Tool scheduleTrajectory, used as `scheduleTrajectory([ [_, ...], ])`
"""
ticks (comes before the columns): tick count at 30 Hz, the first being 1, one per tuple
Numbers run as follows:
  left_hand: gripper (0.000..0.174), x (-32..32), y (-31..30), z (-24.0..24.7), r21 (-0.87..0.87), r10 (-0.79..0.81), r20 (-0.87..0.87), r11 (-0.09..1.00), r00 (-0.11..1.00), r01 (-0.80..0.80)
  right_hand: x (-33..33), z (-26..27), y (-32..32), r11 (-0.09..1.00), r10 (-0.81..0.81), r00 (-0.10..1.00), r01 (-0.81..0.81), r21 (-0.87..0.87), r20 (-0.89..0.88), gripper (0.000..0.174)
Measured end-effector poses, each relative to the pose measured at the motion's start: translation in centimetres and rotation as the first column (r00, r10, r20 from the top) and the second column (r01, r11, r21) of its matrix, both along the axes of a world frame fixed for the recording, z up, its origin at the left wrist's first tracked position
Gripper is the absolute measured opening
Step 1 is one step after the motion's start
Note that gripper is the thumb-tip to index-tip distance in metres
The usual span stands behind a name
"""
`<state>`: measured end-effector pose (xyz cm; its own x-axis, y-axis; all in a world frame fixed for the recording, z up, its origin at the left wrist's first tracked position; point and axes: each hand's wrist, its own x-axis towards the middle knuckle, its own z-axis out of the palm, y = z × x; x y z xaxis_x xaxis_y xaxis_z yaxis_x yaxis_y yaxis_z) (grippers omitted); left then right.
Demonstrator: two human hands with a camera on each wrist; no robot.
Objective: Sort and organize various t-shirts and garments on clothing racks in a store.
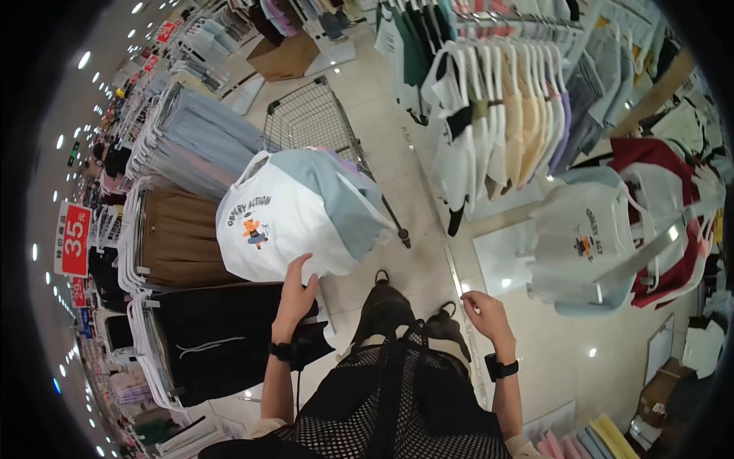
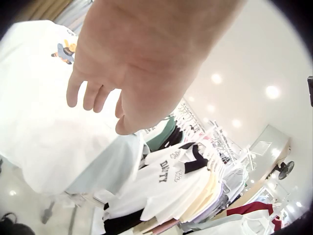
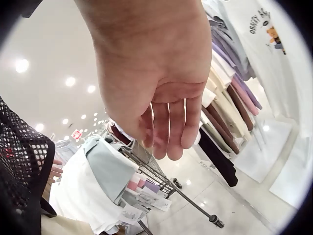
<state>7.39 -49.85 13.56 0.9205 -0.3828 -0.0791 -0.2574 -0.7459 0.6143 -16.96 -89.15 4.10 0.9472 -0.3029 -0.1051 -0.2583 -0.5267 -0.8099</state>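
Observation:
A white T-shirt [image 1: 287, 229] with grey-blue sleeves and a small bear print lies on a white hanger over the near end of a wire shopping cart [image 1: 313, 115]. My left hand [image 1: 293, 302] is at the shirt's lower edge, fingers loosely extended; in the left wrist view the white cloth [image 2: 63, 142] spreads behind those fingers. Off to the right, my right hand [image 1: 488, 317] hangs in the air with fingers loosely bent and nothing in them. The right wrist view shows its relaxed fingers [image 3: 175, 129] from the palm side.
Racked trousers, brown [image 1: 187, 233] and black [image 1: 222, 336], stand at the left. Hanging tops [image 1: 497, 115] fill a rack ahead on the right. A similar bear-print shirt [image 1: 577, 237] hangs on a right-hand rack. Red price signs [image 1: 74, 239] stick up at the left.

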Motion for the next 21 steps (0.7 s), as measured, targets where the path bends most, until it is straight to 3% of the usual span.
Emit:
scheduleTrajectory([
  [2,0.052,2.1,2.5,-0.1,0.000,0.014,0.093,1.000,0.996,-0.015,3.1,1.3,0.6,0.999,0.038,0.999,-0.038,0.007,-0.016,0.014],
  [10,0.044,15.6,10.2,-0.1,-0.116,0.185,0.281,0.981,0.942,-0.158,16.2,4.1,7.6,0.998,-0.062,0.997,0.063,0.020,-0.044,0.021],
  [12,0.041,17.8,12.0,0.5,-0.126,0.288,0.277,0.957,0.917,-0.262,20.1,4.0,10.5,0.999,-0.027,0.999,0.026,0.029,0.028,0.026],
  [17,0.044,24.2,20.4,-3.2,-0.112,0.396,0.311,0.918,0.864,-0.381,31.0,6.2,16.3,0.974,0.122,0.979,-0.087,-0.210,0.162,0.045],
  [21,0.052,28.5,22.7,-3.6,-0.097,0.449,0.228,0.893,0.864,-0.439,39.4,7.8,19.5,0.980,0.045,0.971,0.002,-0.197,0.236,0.053],
])
